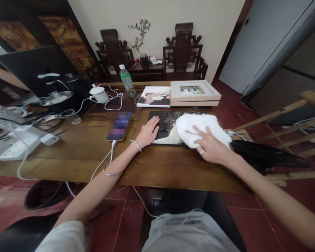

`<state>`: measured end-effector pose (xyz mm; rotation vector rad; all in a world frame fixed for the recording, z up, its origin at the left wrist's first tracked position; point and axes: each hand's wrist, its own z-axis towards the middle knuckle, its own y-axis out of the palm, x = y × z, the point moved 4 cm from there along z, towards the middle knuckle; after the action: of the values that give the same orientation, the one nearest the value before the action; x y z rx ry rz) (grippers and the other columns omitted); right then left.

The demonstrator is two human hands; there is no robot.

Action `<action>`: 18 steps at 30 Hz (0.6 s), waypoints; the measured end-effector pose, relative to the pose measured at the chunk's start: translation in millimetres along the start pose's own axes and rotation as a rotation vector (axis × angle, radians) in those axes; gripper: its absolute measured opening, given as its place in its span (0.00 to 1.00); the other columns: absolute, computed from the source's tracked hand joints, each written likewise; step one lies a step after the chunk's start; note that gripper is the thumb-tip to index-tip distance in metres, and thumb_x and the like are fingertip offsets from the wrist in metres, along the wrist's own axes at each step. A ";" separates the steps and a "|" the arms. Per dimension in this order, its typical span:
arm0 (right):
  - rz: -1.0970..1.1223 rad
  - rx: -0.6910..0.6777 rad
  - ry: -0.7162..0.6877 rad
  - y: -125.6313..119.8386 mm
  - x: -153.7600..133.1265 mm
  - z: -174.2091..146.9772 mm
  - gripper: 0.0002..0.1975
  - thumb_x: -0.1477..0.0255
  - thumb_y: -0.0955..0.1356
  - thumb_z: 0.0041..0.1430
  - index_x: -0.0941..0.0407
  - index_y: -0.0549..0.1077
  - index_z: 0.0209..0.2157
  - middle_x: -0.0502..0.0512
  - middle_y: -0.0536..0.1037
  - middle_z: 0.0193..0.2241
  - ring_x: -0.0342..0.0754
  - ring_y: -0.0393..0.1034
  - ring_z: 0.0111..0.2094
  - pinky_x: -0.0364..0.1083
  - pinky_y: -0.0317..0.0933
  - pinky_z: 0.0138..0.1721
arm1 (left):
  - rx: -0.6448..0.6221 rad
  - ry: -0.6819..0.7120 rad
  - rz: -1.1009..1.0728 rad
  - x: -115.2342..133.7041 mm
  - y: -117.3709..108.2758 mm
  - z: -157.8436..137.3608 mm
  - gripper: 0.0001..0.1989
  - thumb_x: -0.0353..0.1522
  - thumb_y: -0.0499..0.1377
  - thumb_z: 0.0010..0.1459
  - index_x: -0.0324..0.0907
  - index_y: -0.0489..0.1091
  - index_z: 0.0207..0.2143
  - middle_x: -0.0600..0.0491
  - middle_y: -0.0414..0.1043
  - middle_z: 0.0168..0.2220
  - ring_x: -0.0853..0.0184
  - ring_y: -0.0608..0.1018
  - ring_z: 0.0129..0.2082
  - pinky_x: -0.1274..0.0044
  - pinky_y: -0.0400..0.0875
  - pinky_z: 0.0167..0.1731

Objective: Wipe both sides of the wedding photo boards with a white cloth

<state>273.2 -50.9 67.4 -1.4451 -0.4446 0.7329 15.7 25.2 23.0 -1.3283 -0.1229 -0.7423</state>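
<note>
A dark photo panel (166, 120) with pale speckles and a cream-white shape lies on the wooden table before me. My left hand (147, 132) rests flat on the panel's left edge with its fingers stretched out. On the right part of the panel sits a fluffy white cloth (191, 122), which hides what is under it. My right hand (211, 145) presses on this cloth from above, its fingers spread. Left of my left hand is a phone (120, 125) with a white charging cable plugged in.
Behind the panel lie a white-edged photo print (154, 97) and stacked light wood frames (195, 93). A green bottle (127, 82) and a lidded white cup (99, 93) stand further left, near a clear plastic cup (71, 117) and a power strip (21, 143) with tangled cables.
</note>
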 end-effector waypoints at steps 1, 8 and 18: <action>-0.002 0.012 -0.011 0.6 -11.6 -13.2 0.17 0.79 0.60 0.55 0.57 0.79 0.34 0.59 0.63 0.65 0.68 0.45 0.69 0.80 0.42 0.59 | 0.002 0.000 0.004 -0.3 0.4 0.1 0.23 0.33 0.46 0.68 0.39 0.61 0.63 0.44 0.56 0.68 0.59 0.56 0.70 0.57 0.54 0.66; 0.044 -0.012 -0.019 -1.5 -30.7 -33.2 0.16 0.79 0.60 0.54 0.57 0.79 0.34 0.62 0.68 0.62 0.69 0.52 0.66 0.80 0.44 0.58 | 0.007 0.012 0.010 -1.2 1.0 0.7 0.24 0.33 0.46 0.67 0.38 0.61 0.63 0.44 0.56 0.68 0.59 0.56 0.70 0.56 0.54 0.66; 0.029 -0.004 0.244 -30.3 64.3 84.8 0.19 0.75 0.56 0.60 0.59 0.77 0.39 0.65 0.80 0.40 0.59 0.73 0.42 0.52 0.62 0.43 | 0.000 0.020 -0.006 -0.2 -1.6 0.1 0.24 0.34 0.47 0.68 0.38 0.61 0.63 0.44 0.56 0.68 0.59 0.56 0.70 0.56 0.53 0.66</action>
<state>266.9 55.8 96.0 -1.5251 -0.2378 0.5696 14.7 25.4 24.2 -1.3210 -0.1109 -0.7600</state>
